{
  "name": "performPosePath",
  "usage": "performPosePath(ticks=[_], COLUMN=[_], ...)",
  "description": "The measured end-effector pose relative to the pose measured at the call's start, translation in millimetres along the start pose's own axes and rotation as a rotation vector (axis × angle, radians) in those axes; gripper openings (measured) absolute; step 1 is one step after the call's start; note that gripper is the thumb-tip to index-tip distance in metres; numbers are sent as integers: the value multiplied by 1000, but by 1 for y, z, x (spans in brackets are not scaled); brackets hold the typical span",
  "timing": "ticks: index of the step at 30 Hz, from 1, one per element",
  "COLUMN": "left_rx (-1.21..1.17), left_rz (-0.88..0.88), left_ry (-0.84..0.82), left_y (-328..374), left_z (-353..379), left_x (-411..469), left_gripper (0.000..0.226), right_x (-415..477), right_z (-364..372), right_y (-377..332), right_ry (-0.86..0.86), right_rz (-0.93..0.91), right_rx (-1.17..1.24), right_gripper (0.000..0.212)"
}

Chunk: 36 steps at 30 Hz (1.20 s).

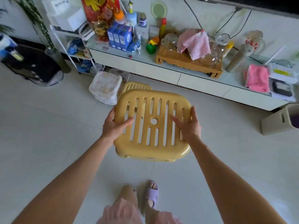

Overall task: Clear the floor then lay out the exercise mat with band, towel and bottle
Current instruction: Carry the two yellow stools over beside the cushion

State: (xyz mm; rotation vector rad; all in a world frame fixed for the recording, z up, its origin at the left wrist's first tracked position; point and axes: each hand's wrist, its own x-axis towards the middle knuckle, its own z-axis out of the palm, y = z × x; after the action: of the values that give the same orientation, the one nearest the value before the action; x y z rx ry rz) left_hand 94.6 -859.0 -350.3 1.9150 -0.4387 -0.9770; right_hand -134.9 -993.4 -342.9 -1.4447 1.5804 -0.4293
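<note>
The slotted stool (152, 125) is pale yellow, the slipper (152, 193) lilac, the folded towel (257, 78) bright pink, the floor (48, 143) off-white tile.

One view only, a wide-angle head cam that looked forward and steeply down, close over both arms. The left hand (115, 126) and right hand (187, 125) gripped a yellow stool (152, 125) at frame centre. Beyond the grip the lens faced a low white cabinet (161, 70); below the grip, floor tiles (48, 135) and slippered feet.
</note>
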Motion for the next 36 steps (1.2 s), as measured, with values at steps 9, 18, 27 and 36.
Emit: performPosePath(ticks=[9, 18, 27, 36], left_rx=[-19, 59, 109, 116], left_rz=[-12, -78, -70, -88], left_ry=[46, -51, -135, -117], left_y=[33, 58, 70, 44], left_z=[-34, -78, -72, -48], left_x=[130, 291, 412, 500], left_gripper=[83, 92, 81, 79], right_x=[104, 198, 283, 368], right_z=[77, 174, 232, 277], right_y=[-76, -139, -153, -135], right_ry=[-34, 19, 77, 57], right_rz=[-7, 107, 237, 247], right_rx=[-42, -39, -8, -11], right_gripper=[104, 102, 104, 104])
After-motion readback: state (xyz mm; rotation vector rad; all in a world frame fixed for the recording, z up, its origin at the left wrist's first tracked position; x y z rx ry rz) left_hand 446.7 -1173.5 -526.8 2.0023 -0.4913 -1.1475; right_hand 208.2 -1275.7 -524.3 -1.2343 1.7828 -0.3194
